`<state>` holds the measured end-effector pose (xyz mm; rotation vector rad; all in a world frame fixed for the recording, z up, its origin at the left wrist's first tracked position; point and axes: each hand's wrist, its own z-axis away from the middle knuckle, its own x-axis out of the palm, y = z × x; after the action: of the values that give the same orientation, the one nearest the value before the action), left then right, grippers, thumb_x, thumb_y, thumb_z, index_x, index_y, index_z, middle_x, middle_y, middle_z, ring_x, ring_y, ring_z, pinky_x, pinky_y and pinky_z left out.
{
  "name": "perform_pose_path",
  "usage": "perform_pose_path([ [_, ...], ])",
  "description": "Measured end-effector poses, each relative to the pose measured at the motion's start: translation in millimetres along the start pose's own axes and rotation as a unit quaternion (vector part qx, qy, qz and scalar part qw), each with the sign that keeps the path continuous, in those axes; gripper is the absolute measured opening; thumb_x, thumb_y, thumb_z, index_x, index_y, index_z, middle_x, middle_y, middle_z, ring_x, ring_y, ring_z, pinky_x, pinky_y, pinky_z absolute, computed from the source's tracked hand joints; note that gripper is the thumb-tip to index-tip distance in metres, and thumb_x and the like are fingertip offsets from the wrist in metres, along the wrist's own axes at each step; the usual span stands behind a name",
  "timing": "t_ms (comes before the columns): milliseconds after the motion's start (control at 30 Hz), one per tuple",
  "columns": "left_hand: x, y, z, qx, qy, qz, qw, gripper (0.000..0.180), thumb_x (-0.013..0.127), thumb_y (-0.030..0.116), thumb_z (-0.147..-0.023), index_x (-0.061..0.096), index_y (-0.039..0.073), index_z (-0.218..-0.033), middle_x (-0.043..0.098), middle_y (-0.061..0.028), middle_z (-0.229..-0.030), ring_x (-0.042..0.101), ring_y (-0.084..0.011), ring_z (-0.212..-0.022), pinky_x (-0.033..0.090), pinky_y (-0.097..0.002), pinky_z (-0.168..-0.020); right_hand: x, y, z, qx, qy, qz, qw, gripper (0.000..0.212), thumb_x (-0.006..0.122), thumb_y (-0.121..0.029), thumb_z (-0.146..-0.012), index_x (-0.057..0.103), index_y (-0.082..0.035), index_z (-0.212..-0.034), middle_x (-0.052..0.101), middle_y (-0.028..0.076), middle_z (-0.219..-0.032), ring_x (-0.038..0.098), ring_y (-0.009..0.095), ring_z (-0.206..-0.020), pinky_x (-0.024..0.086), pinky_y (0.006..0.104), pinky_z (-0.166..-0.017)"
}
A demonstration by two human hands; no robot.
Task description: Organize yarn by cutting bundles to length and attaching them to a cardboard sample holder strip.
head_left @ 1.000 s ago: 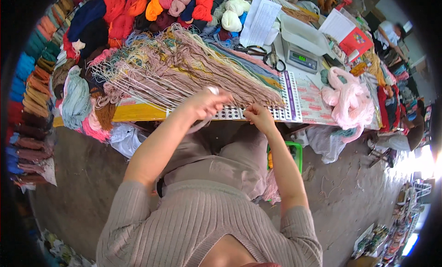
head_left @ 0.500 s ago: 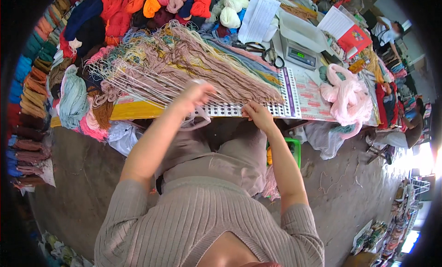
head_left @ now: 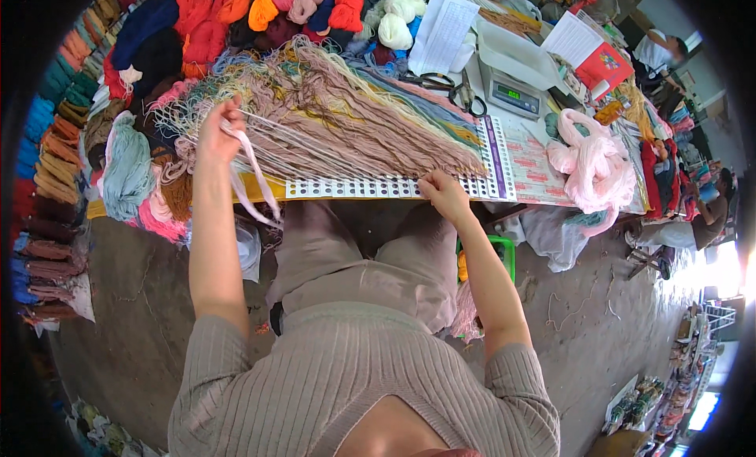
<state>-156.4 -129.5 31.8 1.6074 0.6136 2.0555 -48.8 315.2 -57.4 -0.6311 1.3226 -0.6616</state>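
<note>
Two hands are in use. The left hand (head_left: 219, 135), at the table's left, pinches a bundle of pale yarn (head_left: 257, 170), its slack part hanging past the table's front edge. The right hand (head_left: 443, 197) has its fingertips drawn together at one white perforated strip (head_left: 354, 189); whether they grip a strand cannot be told. Beyond lie one scale (head_left: 513, 98) and one large pale-pink skein (head_left: 587, 173).

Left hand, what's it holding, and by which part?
The left hand holds pale pink yarn partway along, with a length hanging below the fingers.
</note>
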Motion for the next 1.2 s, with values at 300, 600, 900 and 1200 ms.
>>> perform_pose_path([
  [300,-56,98,-94,-0.029,0.040,-0.084,0.995,0.012,0.060,0.003,-0.080,0.056,-0.004,-0.088,0.061,-0.0129,-0.071,0.056,-0.0129,-0.051,0.046,-0.0208,-0.044,12,-1,-8,-0.038,-0.008,0.029,0.999,0.029,0.050,-0.036,-0.085,0.059,-0.009,-0.081,0.061,0.007,-0.069,0.060,0.024,-0.067,0.044,0.0360,-0.062],
  [600,-24,61,-41,0.108,0.152,-0.469,0.863,0.064,0.040,0.052,-0.091,0.036,0.004,-0.133,0.046,-0.0113,-0.127,0.064,-0.0195,-0.077,0.050,-0.0278,-0.048,7,8,8,-0.018,0.010,-0.025,0.999,0.029,0.053,-0.035,-0.085,0.061,-0.007,-0.085,0.060,0.002,-0.066,0.057,0.014,-0.059,0.043,0.0285,-0.058],
  [900,-74,89,-39,0.168,0.159,-0.661,0.714,0.064,0.041,0.061,-0.086,0.060,0.007,-0.113,0.068,-0.0142,-0.088,0.064,-0.0219,-0.075,0.047,-0.0345,-0.064,9,-18,3,-0.016,0.019,0.063,0.998,0.031,0.061,-0.039,-0.078,0.063,-0.012,-0.094,0.066,0.008,-0.085,0.063,0.024,-0.079,0.048,0.0361,-0.068],
  [1200,74,-42,73,0.391,-0.052,-0.665,0.634,0.018,0.057,0.025,-0.088,0.057,0.009,-0.095,0.060,-0.0062,-0.085,0.056,-0.0146,-0.078,0.046,-0.0304,-0.069,6,-36,25,0.008,0.058,0.127,0.990,0.036,0.064,-0.042,-0.072,0.057,-0.013,-0.094,0.058,0.002,-0.070,0.062,0.022,-0.073,0.045,0.0359,-0.064],
])
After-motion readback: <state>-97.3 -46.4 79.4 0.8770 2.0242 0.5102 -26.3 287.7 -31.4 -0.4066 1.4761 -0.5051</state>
